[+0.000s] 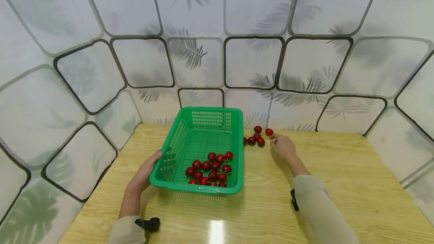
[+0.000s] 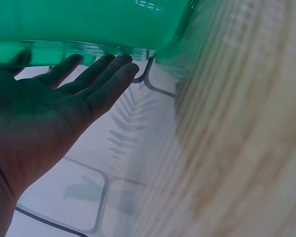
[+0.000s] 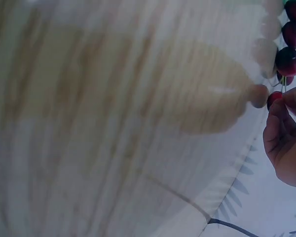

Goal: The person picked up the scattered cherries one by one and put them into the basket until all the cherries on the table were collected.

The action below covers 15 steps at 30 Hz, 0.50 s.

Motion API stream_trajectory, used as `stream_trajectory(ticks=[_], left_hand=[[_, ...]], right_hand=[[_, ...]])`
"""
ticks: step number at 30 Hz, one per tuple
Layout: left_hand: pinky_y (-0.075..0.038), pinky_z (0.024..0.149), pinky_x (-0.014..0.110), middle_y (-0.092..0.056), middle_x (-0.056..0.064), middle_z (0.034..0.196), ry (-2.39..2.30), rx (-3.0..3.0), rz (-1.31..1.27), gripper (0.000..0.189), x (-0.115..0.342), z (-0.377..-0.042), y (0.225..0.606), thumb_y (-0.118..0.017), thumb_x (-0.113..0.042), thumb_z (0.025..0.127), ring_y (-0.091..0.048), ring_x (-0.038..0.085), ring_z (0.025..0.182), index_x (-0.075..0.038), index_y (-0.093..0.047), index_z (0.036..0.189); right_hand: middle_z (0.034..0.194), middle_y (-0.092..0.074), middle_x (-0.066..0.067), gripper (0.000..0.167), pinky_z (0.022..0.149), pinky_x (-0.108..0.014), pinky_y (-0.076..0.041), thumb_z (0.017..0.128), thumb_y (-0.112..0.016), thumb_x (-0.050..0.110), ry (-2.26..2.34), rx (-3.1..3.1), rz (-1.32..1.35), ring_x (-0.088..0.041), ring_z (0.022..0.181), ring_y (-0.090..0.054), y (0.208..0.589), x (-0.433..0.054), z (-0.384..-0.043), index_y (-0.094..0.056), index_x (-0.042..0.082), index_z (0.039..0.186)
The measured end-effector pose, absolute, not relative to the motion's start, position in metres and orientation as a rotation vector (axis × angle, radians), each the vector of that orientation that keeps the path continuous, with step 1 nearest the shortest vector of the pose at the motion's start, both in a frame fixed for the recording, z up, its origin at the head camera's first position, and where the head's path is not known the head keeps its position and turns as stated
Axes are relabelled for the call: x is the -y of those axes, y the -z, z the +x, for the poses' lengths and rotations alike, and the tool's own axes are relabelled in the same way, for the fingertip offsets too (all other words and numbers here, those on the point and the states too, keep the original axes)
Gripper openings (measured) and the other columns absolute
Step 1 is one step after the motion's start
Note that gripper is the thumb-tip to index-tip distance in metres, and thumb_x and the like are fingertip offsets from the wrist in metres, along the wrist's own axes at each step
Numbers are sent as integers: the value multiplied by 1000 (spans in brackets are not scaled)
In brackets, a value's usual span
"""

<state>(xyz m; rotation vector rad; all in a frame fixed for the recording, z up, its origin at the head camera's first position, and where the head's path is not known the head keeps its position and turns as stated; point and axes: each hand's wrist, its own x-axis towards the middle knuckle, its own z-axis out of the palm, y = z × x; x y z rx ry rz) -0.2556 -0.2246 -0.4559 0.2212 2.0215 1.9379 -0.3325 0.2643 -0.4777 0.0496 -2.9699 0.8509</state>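
Observation:
A green plastic basket (image 1: pixel 211 138) with slotted walls holds several dark red cherries (image 1: pixel 205 165) in its near right part. My left hand (image 1: pixel 145 172) is at the basket's left side; in the left wrist view its fingers (image 2: pixel 106 84) reach out nearly straight, fingertips right at the underside of the green rim. Right of the basket, my right hand (image 1: pixel 284 148) pinches a bright red cherry (image 1: pixel 269 132) between thumb and fingertips. Thin stems show by those fingertips in the right wrist view, where part of the held cherry (image 3: pixel 275 98) is hidden by the fingers.
Several loose cherries (image 1: pixel 257 137) lie in a cluster between the basket and my right hand. The wood-grain table (image 1: pixel 271 210) ends at the back against a wall covering (image 1: pixel 254 63) with dark outlines and leaf prints.

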Motion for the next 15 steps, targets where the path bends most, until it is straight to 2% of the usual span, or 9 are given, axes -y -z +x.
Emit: stream_trajectory(ticks=[3, 6, 10, 12, 15], left_hand=[[-52, 81, 26, -55, 8, 115, -1937, -2023, 234, 70, 226, -256, 457, -24, -46, 108, -61, 10, 87, 1, -9, 157], [-52, 81, 26, -55, 7, 115, -1948, -2000, 267, 70, 228, -257, 460, -25, -45, 109, -61, 10, 87, 4, -8, 156], [-52, 81, 26, -54, 7, 118, -1947, -1994, 281, 71, 229, -258, 461, -25, -46, 108, -61, 10, 89, 4, -7, 156], [-52, 81, 26, -53, 10, 121, -1949, -2004, 268, 72, 229, -257, 460, -26, -46, 108, -61, 10, 89, 3, -7, 157], [-51, 83, 25, -47, 15, 128, -1937, -2022, 239, 72, 227, -257, 459, -25, -48, 108, -60, 9, 91, 1, -7, 157]], right_hand=[[124, -63, -25, 41, 52, -32, -40, 98, -46, 9, -805, 3018, 87, -26, 71, -57, 483, -263, -336, -56, 2, 138], [129, -60, -26, 45, 54, -36, -44, 99, -45, 9, -743, 3019, 99, -31, 77, -60, 487, -259, -340, -49, 5, 144], [125, -60, -27, 49, 68, -48, -52, 99, -46, 11, -643, 3010, 126, -39, 93, -63, 487, -256, -343, -42, 8, 148], [126, -59, -28, 50, 75, -52, -53, 100, -46, 11, -594, 3021, 161, -42, 100, -62, 486, -255, -344, -41, 7, 149], [126, -58, -28, 46, 83, -55, -51, 101, -47, 12, -545, 3028, 207, -44, 106, -60, 486, -253, -347, -46, 3, 146]])
